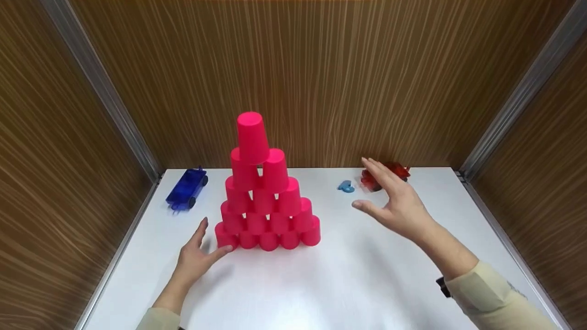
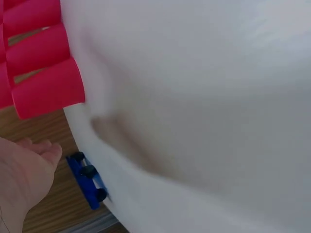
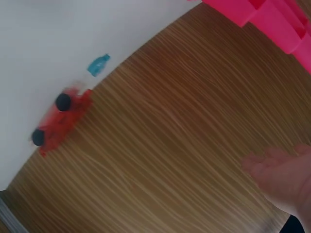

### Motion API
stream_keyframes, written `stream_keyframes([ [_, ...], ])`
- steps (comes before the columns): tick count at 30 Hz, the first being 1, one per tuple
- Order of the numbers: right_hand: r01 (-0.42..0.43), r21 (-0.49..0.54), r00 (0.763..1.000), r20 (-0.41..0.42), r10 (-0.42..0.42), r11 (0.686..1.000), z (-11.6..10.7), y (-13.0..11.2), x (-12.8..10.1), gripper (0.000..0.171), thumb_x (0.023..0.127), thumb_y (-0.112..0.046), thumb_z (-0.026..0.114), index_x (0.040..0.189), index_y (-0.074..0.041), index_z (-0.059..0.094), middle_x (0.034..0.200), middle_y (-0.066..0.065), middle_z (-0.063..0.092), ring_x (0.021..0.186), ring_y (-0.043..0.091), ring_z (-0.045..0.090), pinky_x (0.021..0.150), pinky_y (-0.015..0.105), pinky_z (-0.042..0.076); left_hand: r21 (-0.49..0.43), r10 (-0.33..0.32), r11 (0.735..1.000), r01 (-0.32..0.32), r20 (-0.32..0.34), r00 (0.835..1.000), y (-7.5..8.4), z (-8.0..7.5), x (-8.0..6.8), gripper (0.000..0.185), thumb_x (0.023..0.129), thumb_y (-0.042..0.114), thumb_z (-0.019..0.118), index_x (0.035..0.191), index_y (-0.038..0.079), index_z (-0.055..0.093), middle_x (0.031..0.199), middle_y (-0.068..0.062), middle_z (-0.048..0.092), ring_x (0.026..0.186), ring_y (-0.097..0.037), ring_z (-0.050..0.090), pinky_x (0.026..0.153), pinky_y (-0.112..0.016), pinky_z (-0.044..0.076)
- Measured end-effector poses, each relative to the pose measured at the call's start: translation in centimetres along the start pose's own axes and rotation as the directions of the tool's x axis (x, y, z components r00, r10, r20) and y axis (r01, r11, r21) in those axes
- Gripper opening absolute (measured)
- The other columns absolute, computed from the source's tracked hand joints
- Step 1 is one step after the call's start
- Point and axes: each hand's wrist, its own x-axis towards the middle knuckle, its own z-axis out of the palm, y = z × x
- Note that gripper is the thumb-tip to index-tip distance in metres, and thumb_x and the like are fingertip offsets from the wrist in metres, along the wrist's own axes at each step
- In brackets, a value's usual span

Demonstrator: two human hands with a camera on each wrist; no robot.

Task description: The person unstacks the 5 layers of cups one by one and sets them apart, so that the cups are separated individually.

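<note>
A pyramid of pink cups [image 1: 264, 197] stands upside down on the white table [image 1: 348, 275], five rows high with one cup on top. My left hand [image 1: 198, 254] lies open just left of the bottom row, its thumb near the corner cup. My right hand [image 1: 394, 201] hovers open to the right of the pyramid, well apart from it, fingers spread. The cups [image 2: 41, 68] fill the upper left of the left wrist view, with my left hand [image 2: 24, 179] below them. The right wrist view catches cups [image 3: 265, 17] at the top and my right hand's fingertips [image 3: 272, 167].
A blue toy car [image 1: 187, 189] sits at the back left of the table, seen also as the blue car [image 2: 87, 179]. A red toy car [image 1: 385, 176] and a small blue piece [image 1: 346, 186] lie at the back right. Wood panel walls [image 1: 321, 78] close in three sides.
</note>
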Motion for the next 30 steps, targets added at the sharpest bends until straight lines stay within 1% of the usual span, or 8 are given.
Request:
stream_keyframes([
  [4, 0.046, 0.039, 0.999, -0.028, -0.045, 0.998, -0.9, -1.3, 1.6, 0.087, 0.093, -0.046, 0.081, 0.166, -0.026, 0.039, 0.167, 0.007, 0.043, 0.146, 0.034, 0.047, 0.106, 0.062, 0.052, -0.141, -0.043, 0.989, 0.049, 0.043, 0.998, -0.5, 0.4, 1.1, 0.109, 0.089, 0.037, 0.088, 0.17, 0.009, 0.021, 0.173, -0.015, 0.028, 0.158, -0.039, 0.028, 0.122, -0.049, 0.036],
  [9, 0.098, 0.092, 0.994, -0.052, -0.093, 0.991, -1.7, -3.2, 3.3, 0.085, 0.093, -0.044, 0.082, 0.165, -0.028, 0.041, 0.165, 0.002, 0.046, 0.129, 0.027, 0.059, 0.091, 0.049, 0.061, -0.234, -0.099, 0.966, 0.113, 0.071, 0.992, -1.4, 0.7, 1.4, 0.104, 0.089, 0.029, 0.089, 0.169, 0.008, 0.025, 0.168, -0.02, 0.037, 0.155, -0.039, 0.035, 0.118, -0.045, 0.041],
  [12, 0.119, 0.112, 0.992, -0.05, -0.114, 0.987, -2.1, -4.2, 4.1, 0.084, 0.094, -0.045, 0.081, 0.165, -0.029, 0.04, 0.166, 0.0, 0.044, 0.135, 0.025, 0.057, 0.087, 0.045, 0.063, -0.257, -0.12, 0.957, 0.135, 0.072, 0.99, -1.7, 0.6, 1.3, 0.102, 0.088, 0.027, 0.09, 0.168, 0.008, 0.029, 0.164, -0.022, 0.043, 0.153, -0.04, 0.039, 0.114, -0.044, 0.045],
  [14, 0.129, 0.113, 0.991, -0.046, -0.124, 0.985, -2.3, -5.0, 4.6, 0.083, 0.094, -0.046, 0.08, 0.165, -0.029, 0.04, 0.166, -0.001, 0.044, 0.146, 0.024, 0.05, 0.096, 0.048, 0.06, -0.251, -0.122, 0.958, 0.135, 0.069, 0.99, -1.8, 0.5, 1.2, 0.1, 0.089, 0.028, 0.09, 0.167, 0.008, 0.032, 0.162, -0.021, 0.045, 0.151, -0.04, 0.042, 0.113, -0.044, 0.046],
  [16, 0.141, 0.113, 0.99, -0.039, -0.138, 0.983, -2.7, -5.7, 5.2, 0.083, 0.094, -0.046, 0.08, 0.165, -0.028, 0.04, 0.166, -0.001, 0.044, 0.152, 0.024, 0.043, 0.107, 0.053, 0.054, -0.235, -0.106, 0.965, 0.117, 0.06, 0.993, -1.8, 0.4, 1.3, 0.096, 0.089, 0.028, 0.089, 0.166, 0.008, 0.035, 0.16, -0.02, 0.049, 0.149, -0.039, 0.045, 0.114, -0.045, 0.046],
  [19, 0.159, 0.117, 0.987, -0.038, -0.156, 0.98, -3.1, -6.7, 6.1, 0.082, 0.094, -0.046, 0.08, 0.165, -0.028, 0.042, 0.165, -0.002, 0.045, 0.153, 0.021, 0.041, 0.118, 0.06, 0.041, -0.203, -0.07, 0.976, 0.081, 0.06, 0.996, -1.6, 0.2, 1.5, 0.09, 0.09, 0.026, 0.088, 0.164, 0.008, 0.04, 0.155, -0.02, 0.055, 0.145, -0.038, 0.05, 0.115, -0.047, 0.046],
  [23, 0.178, 0.14, 0.984, -0.032, -0.175, 0.974, -3.4, -8.0, 7.4, 0.08, 0.095, -0.046, 0.08, 0.164, -0.028, 0.043, 0.164, -0.004, 0.047, 0.151, 0.017, 0.042, 0.119, 0.057, 0.04, -0.194, -0.05, 0.979, 0.066, 0.082, 0.995, -1.5, 0.1, 1.6, 0.082, 0.092, 0.022, 0.086, 0.161, 0.007, 0.045, 0.151, -0.019, 0.059, 0.14, -0.038, 0.056, 0.11, -0.045, 0.051],
  [30, 0.189, 0.213, 0.979, 0.028, -0.2, 0.959, -3.0, -10.5, 10.0, 0.079, 0.095, -0.05, 0.077, 0.163, -0.028, 0.045, 0.162, -0.005, 0.049, 0.149, 0.014, 0.045, 0.12, 0.045, 0.042, -0.17, -0.083, 0.98, 0.105, 0.132, 0.988, -1.0, -0.5, 1.2, 0.083, 0.093, 0.025, 0.086, 0.162, 0.008, 0.044, 0.153, -0.02, 0.056, 0.14, -0.042, 0.055, 0.107, -0.046, 0.054],
])
